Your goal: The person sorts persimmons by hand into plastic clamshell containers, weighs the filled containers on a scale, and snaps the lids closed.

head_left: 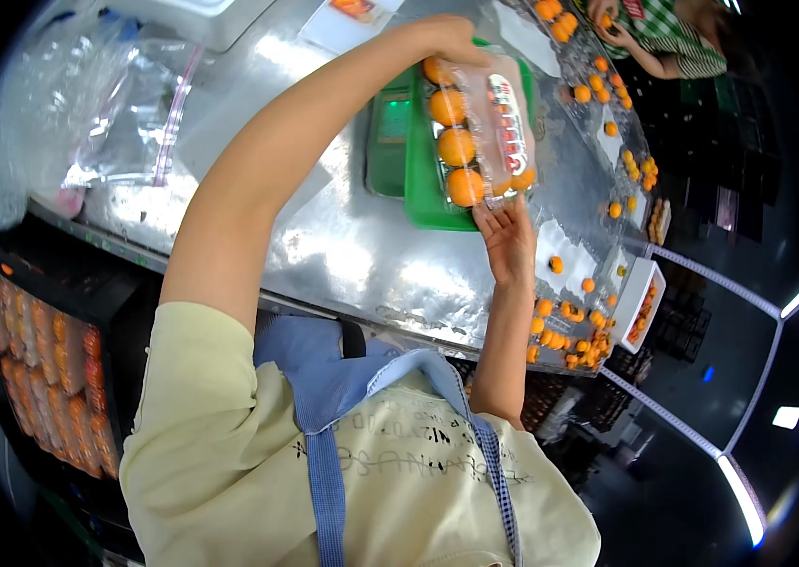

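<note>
A clear printed plastic bag of oranges (486,123) lies over a green tray (426,210). Its oranges show in a row along the left side, and a white label with red print is on the right. My left hand (451,40) grips the far end of the bag, with some of its fingers hidden. At the near end, my right hand (507,234) holds the bag's edge with its fingertips. The tray sits on a green scale (390,156) with a lit display.
Loose oranges (574,345) lie along the table's right side, near a white box (641,304). Clear plastic bags (130,113) cover the left end. A black crate (50,369) of packed fruit stands at lower left. Across the table, another person's hand (615,36) is near oranges.
</note>
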### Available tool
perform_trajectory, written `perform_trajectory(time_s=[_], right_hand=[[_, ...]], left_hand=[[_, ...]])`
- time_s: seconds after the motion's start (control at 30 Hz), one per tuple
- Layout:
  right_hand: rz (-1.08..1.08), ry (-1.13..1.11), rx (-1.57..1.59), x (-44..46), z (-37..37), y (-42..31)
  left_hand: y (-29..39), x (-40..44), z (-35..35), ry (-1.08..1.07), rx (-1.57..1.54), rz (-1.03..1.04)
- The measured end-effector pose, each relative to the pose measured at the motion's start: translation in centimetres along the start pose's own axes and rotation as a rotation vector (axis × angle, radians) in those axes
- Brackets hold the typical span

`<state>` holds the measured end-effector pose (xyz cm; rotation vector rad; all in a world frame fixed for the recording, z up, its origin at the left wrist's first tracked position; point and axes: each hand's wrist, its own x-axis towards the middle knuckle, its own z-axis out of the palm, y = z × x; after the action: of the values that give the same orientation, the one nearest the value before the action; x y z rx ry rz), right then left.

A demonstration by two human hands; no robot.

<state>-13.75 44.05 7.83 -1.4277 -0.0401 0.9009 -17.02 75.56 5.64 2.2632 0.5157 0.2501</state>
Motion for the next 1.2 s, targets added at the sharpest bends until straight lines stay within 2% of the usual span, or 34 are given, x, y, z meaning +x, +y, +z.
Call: perform_trajectory(time_s=[0.13,0.3,0.37,0.47,0.6,0.7,0.87,0.97,1.07,1.1,1.2], right_hand=[[-0.046,-0.047,-0.057,0.2,-0.8,-0.3],[-0.166,-0.055,-0.021,-2.5,-3.9,-1.0],[-0.188,-0.038,-0.05,-4.7,-6.9,-1.6],[-0.317,-0.091,-0.003,-7.6,-12.0,-2.4],[-0.207,-0.078,-0.116,-11.4,-18.2,-2.6],[-0.067,-0.04,-0.148,-11.7,-24.6,1.6],[0.121,-0.09,-0.246,-9.8,-27.1,5.4],[0.163,-0.137,-0.302,-9.0,-27.2,6.1],[0.093,-0.21,-0.415,-7.9,-27.4,6.6],[0.067,-0.165,-0.512,-7.6,-27.3,6.7],[0.026,-0.179,-0.731,-6.7,-27.9,8.1]], left_hand=[[1.5,-0.3,-1.3,-0.146,-0.047,-0.066],[6.9,-5.8,-1.4,0.05,-0.174,-0.099],[9.3,-9.5,-0.2,0.151,-0.23,-0.012],[13.6,-15.8,2.7,0.121,-0.393,-0.003],[17.4,-23.3,9.5,0.048,-0.603,-0.162],[17.8,-27.2,14.6,-0.063,-0.719,-0.321],[16.7,-31.0,20.6,-0.054,-0.722,-0.483],[15.9,-32.1,22.7,-0.041,-0.674,-0.517],[14.9,-32.6,25.0,0.083,-0.616,-0.492],[14.7,-32.4,25.3,0.109,-0.698,-0.51],[14.4,-31.8,24.8,0.02,-0.68,-0.647]])
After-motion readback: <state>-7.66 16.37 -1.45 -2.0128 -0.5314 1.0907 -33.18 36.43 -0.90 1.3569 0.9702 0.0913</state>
